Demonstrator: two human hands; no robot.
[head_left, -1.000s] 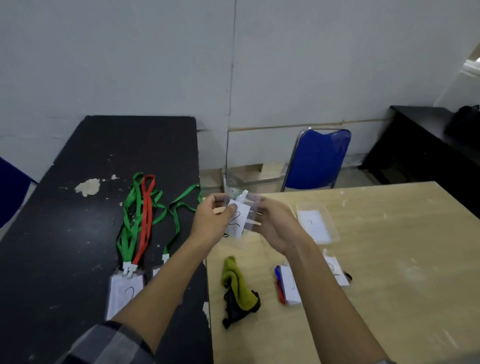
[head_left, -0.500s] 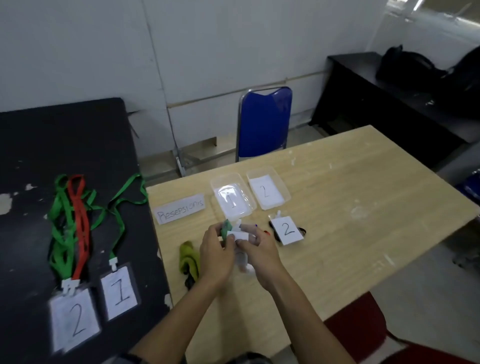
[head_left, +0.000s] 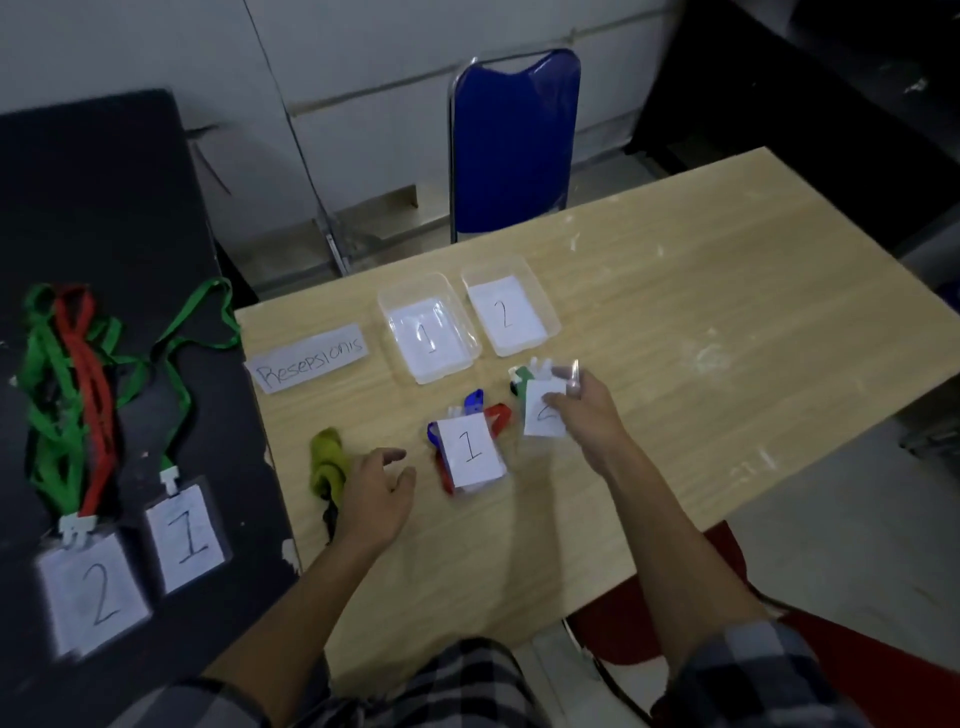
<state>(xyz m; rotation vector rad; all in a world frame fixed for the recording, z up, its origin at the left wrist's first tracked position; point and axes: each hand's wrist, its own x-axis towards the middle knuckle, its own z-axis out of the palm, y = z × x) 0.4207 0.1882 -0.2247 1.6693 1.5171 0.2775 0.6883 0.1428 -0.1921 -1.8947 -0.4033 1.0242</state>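
My right hand (head_left: 589, 410) pinches a clear badge holder with a white card marked 2 (head_left: 543, 418), low over the wooden table (head_left: 701, 338); a bit of green lanyard shows at its top. A stack of badges topped by a card marked 1 (head_left: 470, 449), with blue and red lanyards under it, lies just left of it. My left hand (head_left: 376, 493) hovers open beside that stack and holds nothing. Beyond stand two clear trays, one lined with a card marked 1 (head_left: 395, 306), the other with a card marked 2 (head_left: 550, 322).
A yellow-green bundled lanyard (head_left: 327, 457) lies by my left hand. A paper label reading Resepsionis (head_left: 309, 358) lies at the table's left. The black table (head_left: 104, 208) holds green and red lanyards (head_left: 78, 374) with badges marked 2 (head_left: 93, 597) and 1 (head_left: 187, 535). A blue chair (head_left: 514, 140) stands behind.
Both hands held one badge together before. My left hand has let go and drawn back to the left; my right hand has carried the badge to the right. The view has tilted down.
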